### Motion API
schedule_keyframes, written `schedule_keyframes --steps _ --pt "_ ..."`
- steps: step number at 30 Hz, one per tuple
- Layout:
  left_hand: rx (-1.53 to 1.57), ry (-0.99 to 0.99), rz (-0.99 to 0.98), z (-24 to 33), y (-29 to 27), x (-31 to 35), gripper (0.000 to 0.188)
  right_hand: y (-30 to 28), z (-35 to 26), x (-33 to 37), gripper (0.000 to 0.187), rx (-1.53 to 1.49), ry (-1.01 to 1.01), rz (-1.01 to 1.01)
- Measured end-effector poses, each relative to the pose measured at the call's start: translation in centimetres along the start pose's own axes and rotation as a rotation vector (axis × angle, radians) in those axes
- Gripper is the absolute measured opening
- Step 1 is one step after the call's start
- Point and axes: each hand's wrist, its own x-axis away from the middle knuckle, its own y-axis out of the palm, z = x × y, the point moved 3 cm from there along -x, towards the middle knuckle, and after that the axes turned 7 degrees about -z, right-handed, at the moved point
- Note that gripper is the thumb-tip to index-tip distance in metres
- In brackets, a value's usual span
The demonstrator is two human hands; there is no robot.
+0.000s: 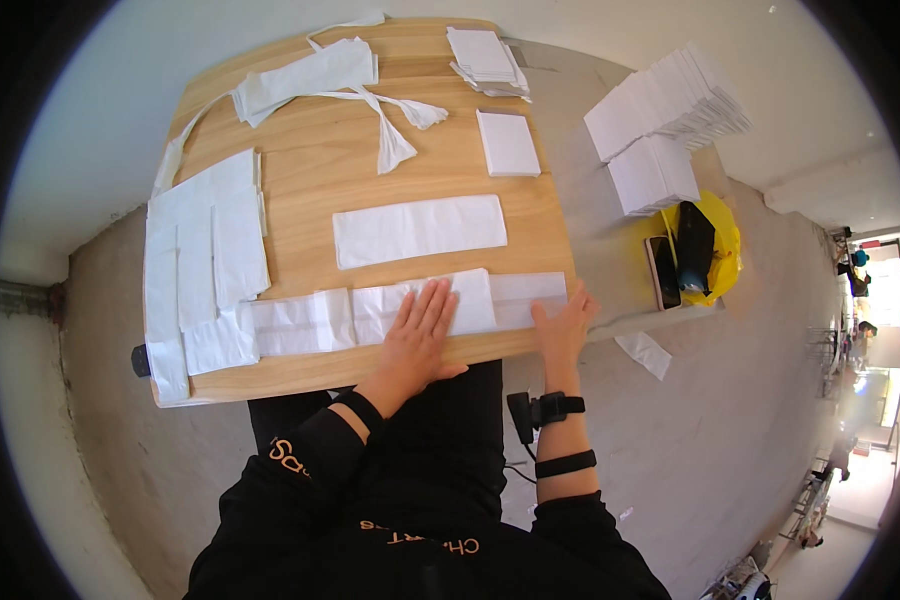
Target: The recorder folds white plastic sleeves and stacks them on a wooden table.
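A long white plastic strip (315, 318) lies along the near edge of the wooden table, in overlapping folded sections. My left hand (418, 340) rests flat on its middle part, fingers stretched out and holding nothing. At the strip's thinner right end (525, 297), by the table's right corner, my right hand (567, 325) has its thumb and fingers apart. The thumb touches or nearly touches the strip there. Just beyond my left hand lies a flat folded white piece (420, 231), apart from the strip.
White sheets (225, 230) overlap at the table's left side. Crumpled white plastic with ties (310, 80) lies at the far left. A white packet stack (485, 55) and a single white packet (509, 143) lie far right. Beyond stand white stacks (660, 110), a phone (662, 272) and a yellow bag (727, 245).
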Motion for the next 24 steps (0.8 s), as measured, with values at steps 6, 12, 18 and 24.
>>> schedule_keyframes --steps 6,12,18,24 --pt "0.003 0.009 0.028 -0.2 0.1 0.3 0.105 0.0 1.0 -1.8 0.067 -0.023 0.261 -0.218" --pt "-0.024 0.02 0.015 0.1 0.1 0.2 0.102 1.1 3.9 -3.2 0.034 -0.408 0.282 -0.385" --pt "-0.066 0.073 0.025 0.1 -0.3 0.6 0.098 -0.3 1.8 -2.9 0.025 -0.775 0.326 -0.342" --pt "0.087 0.02 0.072 0.3 -0.8 -1.6 0.103 -0.1 2.6 -3.3 0.025 -0.718 0.36 -0.413"
